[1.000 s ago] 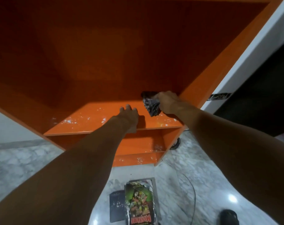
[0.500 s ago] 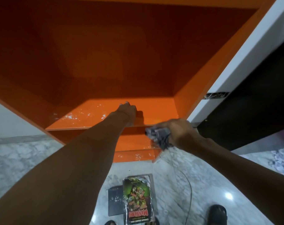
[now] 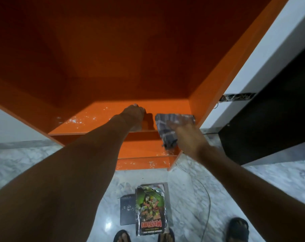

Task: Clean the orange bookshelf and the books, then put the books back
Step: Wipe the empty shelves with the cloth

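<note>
The orange bookshelf [image 3: 223, 81] fills the upper view, its compartments empty. White specks dot the left part of its shelf board [image 3: 89, 119]. My left hand [image 3: 133, 116] rests with curled fingers on the front edge of that board. My right hand [image 3: 188, 137] holds a grey checked cloth [image 3: 167, 126] spread over the board's right end, by the side panel. On the floor below lies a green-covered book [image 3: 151, 210] on top of a dark book [image 3: 127, 210] and another partly hidden one.
The marble floor [image 3: 192, 198] runs under the shelf. A thin cable [image 3: 207, 203] trails across it to the right of the books. Feet in dark sandals [image 3: 239, 227] stand at the bottom edge. A white wall and a dark opening [image 3: 270, 119] lie to the right.
My right hand pulled the cloth out from the back right corner and down off the shelf, then came back up to the board's right front. The left hand stayed on the edge.
</note>
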`<state>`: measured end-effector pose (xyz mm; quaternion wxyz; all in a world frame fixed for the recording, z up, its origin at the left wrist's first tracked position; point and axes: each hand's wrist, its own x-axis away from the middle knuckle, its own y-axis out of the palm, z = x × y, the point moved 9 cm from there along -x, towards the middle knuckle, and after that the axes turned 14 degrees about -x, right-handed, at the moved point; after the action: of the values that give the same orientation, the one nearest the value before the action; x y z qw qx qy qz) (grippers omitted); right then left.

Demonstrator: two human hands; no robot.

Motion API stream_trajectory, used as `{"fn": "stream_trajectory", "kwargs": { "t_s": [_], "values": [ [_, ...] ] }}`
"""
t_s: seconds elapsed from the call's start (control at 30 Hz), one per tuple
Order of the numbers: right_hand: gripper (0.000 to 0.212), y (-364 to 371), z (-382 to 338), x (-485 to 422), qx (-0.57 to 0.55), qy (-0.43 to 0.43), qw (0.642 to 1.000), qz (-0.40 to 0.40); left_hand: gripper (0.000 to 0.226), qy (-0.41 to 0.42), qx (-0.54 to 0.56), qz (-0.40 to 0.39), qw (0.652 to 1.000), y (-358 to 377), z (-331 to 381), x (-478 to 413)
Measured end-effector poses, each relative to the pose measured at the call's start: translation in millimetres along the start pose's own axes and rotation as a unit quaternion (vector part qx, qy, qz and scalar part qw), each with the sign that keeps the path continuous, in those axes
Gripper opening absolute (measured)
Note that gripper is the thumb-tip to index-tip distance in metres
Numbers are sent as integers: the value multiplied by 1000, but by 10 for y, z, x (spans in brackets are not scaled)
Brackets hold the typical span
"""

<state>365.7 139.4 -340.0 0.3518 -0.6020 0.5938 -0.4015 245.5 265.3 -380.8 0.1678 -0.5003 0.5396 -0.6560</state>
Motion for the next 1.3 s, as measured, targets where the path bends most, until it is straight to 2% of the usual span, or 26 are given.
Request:
{"fn": "stream_trajectory", "kwargs": {
  "t_s": [0.1, 0.17, 0.23, 0.33, 0.43, 0.5, 0.57, 0.7, 0.83, 0.87, 0.97, 1.0, 1.03, 1.13, 1.2, 1.23, 1.3],
  "values": [
    [57, 46, -27, 414, -69, -35, 997, 0, 39, 6, -27, 16, 999, -69, 40, 77],
    [48, 10, 101, 531, -89, -18, 996, 7, 40, 0, -27, 34, 999, -117, 68, 145],
    [45, -293, 29, 382, -131, -23, 990, 44, 40, 2, -54, 49, 997, -172, 83, 174],
    [46, -568, -136, -28, -153, 24, 987, 37, 42, 18, -85, 56, 995, -206, 121, 203],
    [42, -696, -91, -664, -112, 34, 991, 66, 53, 26, -123, 42, 991, -187, 134, 198],
    [36, -468, -2, -982, -64, 56, 996, -5, 56, 31, -141, 38, 989, -193, 139, 199],
    [48, -218, 76, -1110, -25, 82, 993, -77, 56, 33, -154, 30, 987, -159, 135, 174],
    [61, -137, 102, -1148, 4, 64, 997, -35, 48, 19, -130, 29, 991, -207, 107, 179],
    [53, -75, 9, -617, -14, 20, 1000, 15, 36, 35, -98, 49, 993, -207, 122, 250],
    [48, 7, -34, -390, -30, 6, 1000, -4, 37, 40, -96, 53, 993, -190, 121, 248],
    [26, 361, -84, 208, -104, 27, 984, -143, 42, 43, -82, 56, 994, -186, 104, 266],
    [23, 383, -94, 297, -114, 33, 982, -148, 43, 45, -79, 57, 994, -190, 101, 279],
    [22, 316, -100, 295, -118, 43, 985, -120, 43, 48, -74, 63, 994, -204, 102, 292],
    [30, -137, -219, -77, -171, 55, 983, 36, 32, 50, -57, 88, 993, -206, 7, 320],
    [26, -388, -324, -475, -168, 52, 978, 111, 24, 23, -15, 104, 994, -210, -199, 363],
    [25, -421, -377, -684, -143, 47, 982, 116, 24, 10, 10, 106, 994, -195, -323, 386],
    [25, -265, -445, -1041, -99, 53, 991, 71, 34, -10, 25, 115, 993, -169, -567, 423]
  ]
}}
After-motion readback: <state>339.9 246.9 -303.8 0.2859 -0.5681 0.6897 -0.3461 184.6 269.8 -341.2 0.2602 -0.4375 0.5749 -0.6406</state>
